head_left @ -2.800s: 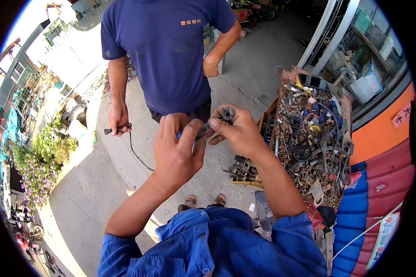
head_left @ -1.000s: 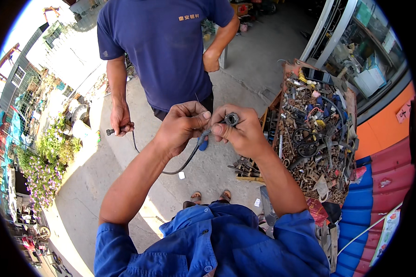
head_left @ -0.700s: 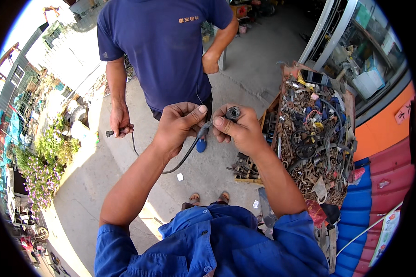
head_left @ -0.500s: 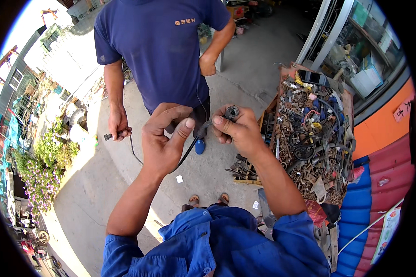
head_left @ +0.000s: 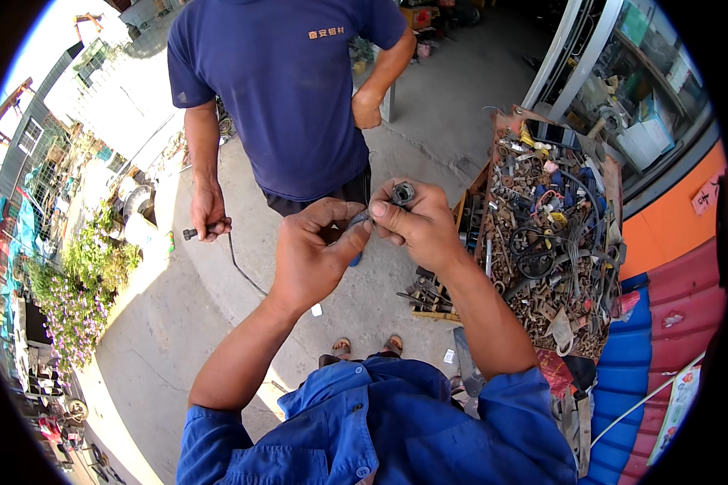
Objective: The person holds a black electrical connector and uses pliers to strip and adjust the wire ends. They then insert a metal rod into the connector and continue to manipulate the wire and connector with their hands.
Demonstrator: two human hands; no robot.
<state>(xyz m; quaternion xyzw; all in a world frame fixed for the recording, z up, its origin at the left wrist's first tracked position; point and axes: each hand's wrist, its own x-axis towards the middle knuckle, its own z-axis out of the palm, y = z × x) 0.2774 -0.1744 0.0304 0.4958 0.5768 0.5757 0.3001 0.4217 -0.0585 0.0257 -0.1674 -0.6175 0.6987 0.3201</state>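
Two hands meet at chest height, above bare concrete ground (head_left: 170, 323). Beyond them stands another person in a dark blue shirt (head_left: 283, 89), whose own hand (head_left: 206, 214) grips a small black handle with a thin cable (head_left: 243, 267) trailing down from it. To the right of the hands sits a wooden crate (head_left: 542, 234) heaped with rusty metal scrap and wires, close enough to reach into. The right hand (head_left: 421, 230) is clenched around a small round metal fitting (head_left: 403, 194), pinched high between thumb and forefinger so that its open end shows; raised like this, it seems to be steadied for the other hand. The left hand (head_left: 311, 259) curls in from the side with its thumb pressed toward the right thumb, and it appears to pinch something thin and blue (head_left: 356, 259) just below the fingers, though what that is cannot be told. The fitting is short and roughly cylindrical; its long axis runs nearly toward the camera, tipped slightly away from the person, so its round face points up and outward.
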